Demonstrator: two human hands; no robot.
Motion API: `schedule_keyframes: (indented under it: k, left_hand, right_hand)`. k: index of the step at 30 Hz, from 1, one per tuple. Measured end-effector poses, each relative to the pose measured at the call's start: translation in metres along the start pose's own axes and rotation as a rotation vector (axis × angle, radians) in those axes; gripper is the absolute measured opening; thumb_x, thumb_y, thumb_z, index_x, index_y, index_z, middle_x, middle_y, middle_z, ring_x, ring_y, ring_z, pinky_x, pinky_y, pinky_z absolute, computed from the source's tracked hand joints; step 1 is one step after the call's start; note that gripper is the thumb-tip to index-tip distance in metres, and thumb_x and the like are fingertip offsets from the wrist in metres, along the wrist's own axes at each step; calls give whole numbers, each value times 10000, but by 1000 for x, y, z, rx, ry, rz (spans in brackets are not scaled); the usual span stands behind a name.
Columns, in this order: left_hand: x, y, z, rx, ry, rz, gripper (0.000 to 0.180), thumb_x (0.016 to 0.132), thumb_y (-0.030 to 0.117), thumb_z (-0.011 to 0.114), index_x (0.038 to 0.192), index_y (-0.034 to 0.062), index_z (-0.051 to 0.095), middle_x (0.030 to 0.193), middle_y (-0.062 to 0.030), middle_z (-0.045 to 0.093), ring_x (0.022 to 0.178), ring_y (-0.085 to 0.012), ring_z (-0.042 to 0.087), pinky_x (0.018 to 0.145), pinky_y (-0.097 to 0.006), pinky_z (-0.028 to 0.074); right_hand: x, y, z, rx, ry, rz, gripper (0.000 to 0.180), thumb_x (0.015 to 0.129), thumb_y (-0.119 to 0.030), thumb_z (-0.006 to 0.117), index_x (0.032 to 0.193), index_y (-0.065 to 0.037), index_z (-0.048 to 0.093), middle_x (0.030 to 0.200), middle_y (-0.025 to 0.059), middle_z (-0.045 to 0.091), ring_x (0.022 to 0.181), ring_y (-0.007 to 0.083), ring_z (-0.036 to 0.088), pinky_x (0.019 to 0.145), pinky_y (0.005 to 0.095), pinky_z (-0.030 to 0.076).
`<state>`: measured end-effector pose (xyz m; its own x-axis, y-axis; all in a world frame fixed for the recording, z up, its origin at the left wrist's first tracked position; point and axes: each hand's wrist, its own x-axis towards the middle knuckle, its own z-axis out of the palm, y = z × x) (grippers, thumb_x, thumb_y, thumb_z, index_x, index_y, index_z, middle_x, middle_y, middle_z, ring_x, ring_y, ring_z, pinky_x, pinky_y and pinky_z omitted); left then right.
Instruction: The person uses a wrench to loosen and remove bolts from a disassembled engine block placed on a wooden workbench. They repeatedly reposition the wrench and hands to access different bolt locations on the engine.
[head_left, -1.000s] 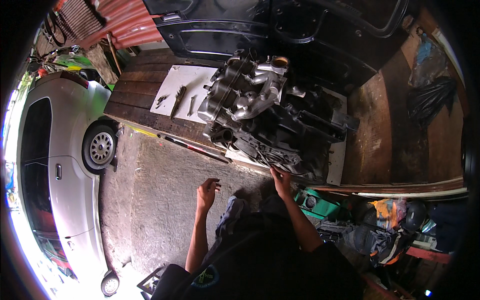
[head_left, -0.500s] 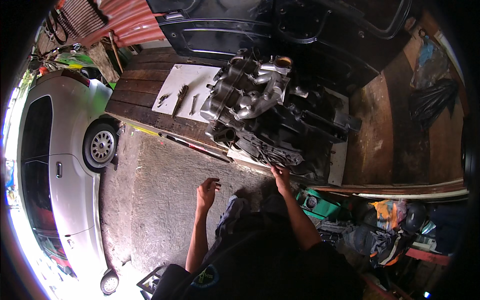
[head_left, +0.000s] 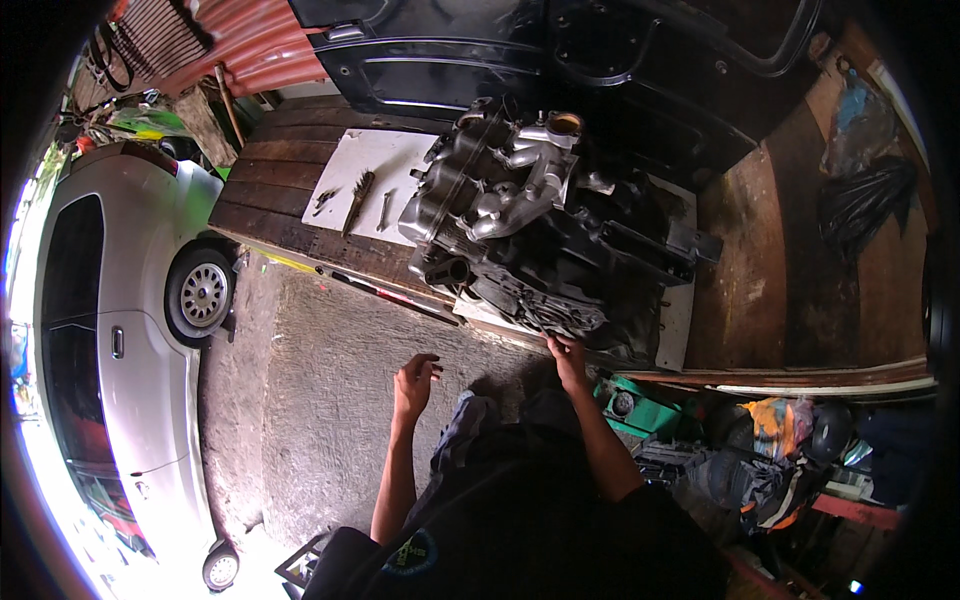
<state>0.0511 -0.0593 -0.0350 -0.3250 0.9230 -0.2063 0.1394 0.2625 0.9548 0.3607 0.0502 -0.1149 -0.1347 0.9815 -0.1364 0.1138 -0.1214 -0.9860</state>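
My left hand [head_left: 415, 387] hangs over the concrete floor in front of the bench, fingers loosely bent and apart, holding nothing. My right hand [head_left: 567, 362] is at the near edge of a dark, greasy engine [head_left: 470, 200], its fingertips at or just short of the lower edge; exact contact is hard to make out. The engine lies on the bench, with a grey metal intake manifold [head_left: 530, 195] on top. To its left, on a white board [head_left: 345, 160], lie a brush with dark bristles [head_left: 358, 203], a wrench [head_left: 384, 210] and a small dark piece [head_left: 325, 198].
The wooden bench [head_left: 270, 170] runs along a black vehicle panel [head_left: 440, 85]. A silver car [head_left: 140, 350] stands at the left. Below the bench's right side are a green container [head_left: 640, 410] and a heap of bags and cloths [head_left: 770, 450]. A black plastic bag [head_left: 865, 205] lies far right.
My right hand has shifted very slightly right and down along the engine's near edge. My left hand is almost still, and the things on the bench stay in place.
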Motion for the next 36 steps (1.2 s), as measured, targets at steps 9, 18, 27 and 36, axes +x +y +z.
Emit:
schedule_keyframes:
  k: [9,18,27,36]
  left_hand:
    - [0,2,2,-2,-4,-20,223,934,52,471,1035,-43,645,854,-152,696,782,-183,684,692,-302,550]
    - [-1,4,-2,18,6,-20,230,927,58,470,1036,-30,652,853,-147,701,782,-188,689,699,-305,550]
    - [-1,3,-4,21,10,-11,224,932,67,477,1035,-25,653,829,-135,702,766,-178,685,695,-302,548]
    - [-2,3,0,27,-8,-16,226,936,71,471,1030,-34,648,826,-146,698,762,-182,684,688,-302,547]
  right_hand:
    - [3,-13,7,-18,15,11,247,931,-202,609,1033,1,708,810,-15,657,754,59,529,694,240,420]
    - [5,-11,15,60,32,28,223,924,-175,597,1033,-20,715,691,-83,484,670,40,383,599,236,325]
    - [6,21,23,33,107,29,220,928,-201,570,1013,-85,737,650,-88,420,621,50,343,558,252,280]
    - [8,18,24,-76,162,-42,234,915,-219,566,973,-65,733,608,-29,418,599,83,357,555,274,306]
